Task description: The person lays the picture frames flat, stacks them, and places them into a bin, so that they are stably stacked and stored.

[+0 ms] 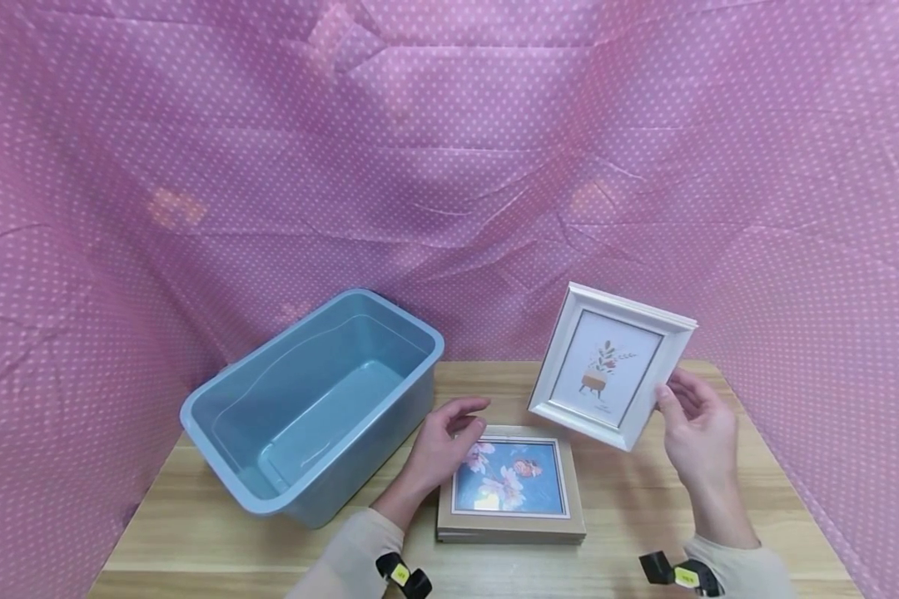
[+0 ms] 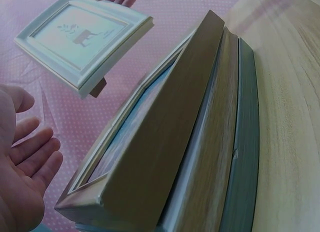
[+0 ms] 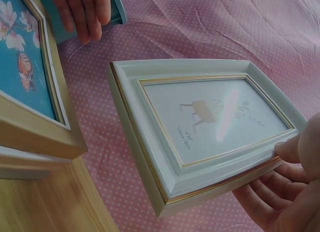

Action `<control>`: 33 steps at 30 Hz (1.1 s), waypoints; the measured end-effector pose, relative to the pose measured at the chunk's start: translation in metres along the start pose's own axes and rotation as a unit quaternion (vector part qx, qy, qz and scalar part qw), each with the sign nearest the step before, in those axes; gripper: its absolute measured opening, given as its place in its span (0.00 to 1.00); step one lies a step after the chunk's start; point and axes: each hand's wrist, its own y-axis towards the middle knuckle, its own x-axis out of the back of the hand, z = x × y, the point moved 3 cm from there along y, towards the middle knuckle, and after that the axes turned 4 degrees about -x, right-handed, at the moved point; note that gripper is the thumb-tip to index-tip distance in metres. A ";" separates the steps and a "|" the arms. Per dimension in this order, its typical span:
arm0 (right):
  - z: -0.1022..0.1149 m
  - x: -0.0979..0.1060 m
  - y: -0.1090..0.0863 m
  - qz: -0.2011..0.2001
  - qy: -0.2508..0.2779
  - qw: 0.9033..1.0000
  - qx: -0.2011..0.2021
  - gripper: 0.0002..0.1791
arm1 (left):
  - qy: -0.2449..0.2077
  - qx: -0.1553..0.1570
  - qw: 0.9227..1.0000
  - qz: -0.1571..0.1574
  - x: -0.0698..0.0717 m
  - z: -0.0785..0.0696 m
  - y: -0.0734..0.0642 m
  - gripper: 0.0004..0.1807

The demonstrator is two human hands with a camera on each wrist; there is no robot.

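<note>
1. Evidently, in the head view, the right hand (image 1: pixel 707 433) pinches a white picture frame (image 1: pixel 607 366) at its right edge, holding it tilted, right of centre. The left hand (image 1: pixel 445 441), relaxed and holding nothing, is at lower centre beside a floral picture frame (image 1: pixel 511 524). A blue plastic bin (image 1: pixel 374 478) is left of centre on the wooden table (image 1: pixel 195 549); pink dotted cloth (image 1: pixel 457 191) hangs behind.

2. From the left wrist, the left hand shows at the left edge, fingers loosely bent, apart from the floral picture frame. A brown-edged frame (image 2: pixel 220 117) and a green-edged frame (image 2: pixel 247 142) are stacked under that one. The white picture frame is at upper left.

3. From the right wrist, the white picture frame spans the centre, the right hand's thumb on its front, lower right. The left hand's fingers show at upper left.
</note>
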 end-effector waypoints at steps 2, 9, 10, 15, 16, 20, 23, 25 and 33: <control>0.002 -0.002 -0.002 0.002 0.000 1.000 0.007 0.20 | -0.003 0.001 1.000 -0.001 0.001 0.000 0.000 0.19; 0.010 -0.010 -0.009 0.016 0.011 1.000 0.021 0.20 | -0.006 -0.003 1.000 -0.004 0.002 0.000 0.000 0.19; 0.010 -0.011 -0.010 0.018 0.014 1.000 0.022 0.20 | -0.008 0.001 1.000 -0.006 0.002 0.000 0.000 0.19; 0.010 -0.016 -0.011 0.023 0.026 0.999 0.025 0.20 | -0.006 0.001 1.000 -0.009 0.003 0.001 0.001 0.19; 0.010 -0.018 -0.011 0.023 0.029 0.999 0.025 0.20 | -0.005 0.000 1.000 -0.010 0.003 0.001 0.001 0.19; 0.011 -0.023 -0.013 0.031 0.040 0.998 0.030 0.19 | -0.005 -0.010 1.000 -0.012 0.004 0.001 0.002 0.19; 0.013 -0.026 -0.016 0.035 0.044 0.998 0.037 0.18 | -0.007 -0.020 1.000 -0.011 0.004 0.002 0.002 0.19; 0.014 -0.028 -0.018 0.038 0.047 0.997 0.044 0.18 | -0.008 -0.023 1.000 -0.011 0.004 0.002 0.002 0.19; 0.019 -0.034 -0.024 0.053 0.060 0.995 0.057 0.17 | -0.026 -0.026 0.999 -0.013 0.005 -0.001 0.004 0.20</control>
